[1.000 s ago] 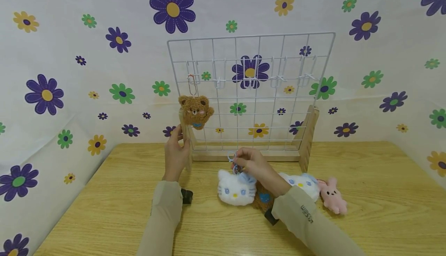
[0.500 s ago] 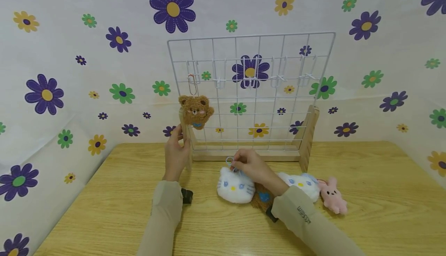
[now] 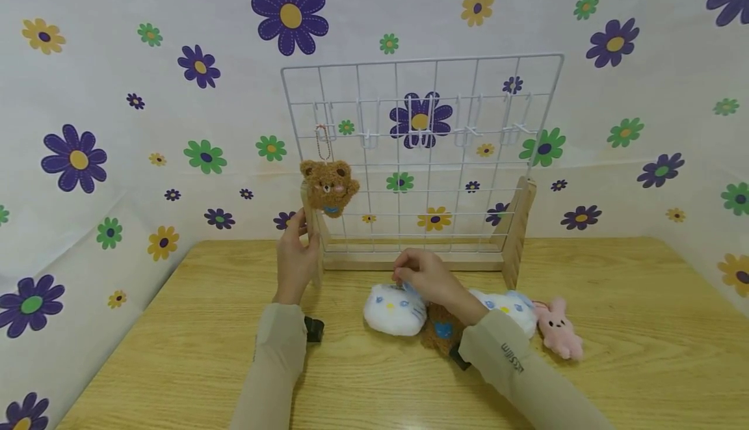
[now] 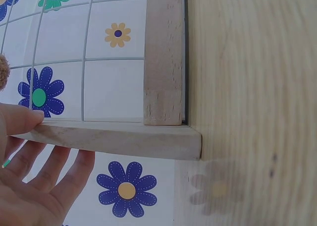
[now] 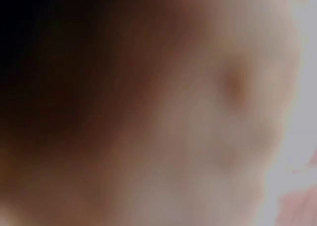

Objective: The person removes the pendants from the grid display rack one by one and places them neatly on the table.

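My left hand grips the wooden side post of a white wire grid rack; in the left wrist view the thumb lies on one side and the fingers on the other. At the table's middle, my right hand pinches the top of a white cat plush keychain near its blue bow. Its ring is hidden by the fingers, and the plush face tips upward. A brown bear plush hangs by a bead chain from the rack's leftmost hook. Blur fills the right wrist view.
Under my right wrist lies another brown plush with a blue patch. Beyond it are a second white cat plush and a pink rabbit plush. Several white hooks line the grid. A flowered cloth hangs behind the wooden table.
The white cat plush has tilted back, its face turning upward, and shifted slightly toward the rack. Its pale blue ring, visible before, is now behind my right fingers. My left hand stays put.
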The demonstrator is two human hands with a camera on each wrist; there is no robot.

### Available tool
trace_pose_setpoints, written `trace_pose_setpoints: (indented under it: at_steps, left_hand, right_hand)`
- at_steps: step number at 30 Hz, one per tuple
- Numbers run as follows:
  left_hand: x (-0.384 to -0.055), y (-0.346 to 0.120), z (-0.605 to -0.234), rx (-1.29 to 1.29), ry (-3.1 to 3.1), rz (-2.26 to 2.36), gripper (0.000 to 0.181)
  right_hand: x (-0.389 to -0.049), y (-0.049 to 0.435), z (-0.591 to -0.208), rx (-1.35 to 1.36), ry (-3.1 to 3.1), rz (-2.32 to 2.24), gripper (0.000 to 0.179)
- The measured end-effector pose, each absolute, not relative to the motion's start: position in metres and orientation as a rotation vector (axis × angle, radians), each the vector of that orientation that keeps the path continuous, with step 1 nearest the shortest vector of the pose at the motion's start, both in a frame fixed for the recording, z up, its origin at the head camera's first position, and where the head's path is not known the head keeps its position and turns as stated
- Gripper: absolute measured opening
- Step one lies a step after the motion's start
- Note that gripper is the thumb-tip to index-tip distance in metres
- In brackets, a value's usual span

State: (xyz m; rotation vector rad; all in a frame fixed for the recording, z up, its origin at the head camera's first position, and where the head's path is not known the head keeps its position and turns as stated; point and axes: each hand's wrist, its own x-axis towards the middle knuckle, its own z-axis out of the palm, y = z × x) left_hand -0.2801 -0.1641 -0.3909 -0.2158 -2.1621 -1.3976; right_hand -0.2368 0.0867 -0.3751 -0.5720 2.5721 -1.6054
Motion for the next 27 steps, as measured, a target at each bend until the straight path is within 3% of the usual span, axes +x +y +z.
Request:
trace_pose_setpoints:
  at_steps: [27]
  left_hand:
    - [-0.280, -0.163, -0.390, -0.212, -2.165, -1.375, 0.049]
  right_hand:
    - [-0.253, 0.105, -0.330, -0.478, 2.501, -1.819, 0.022]
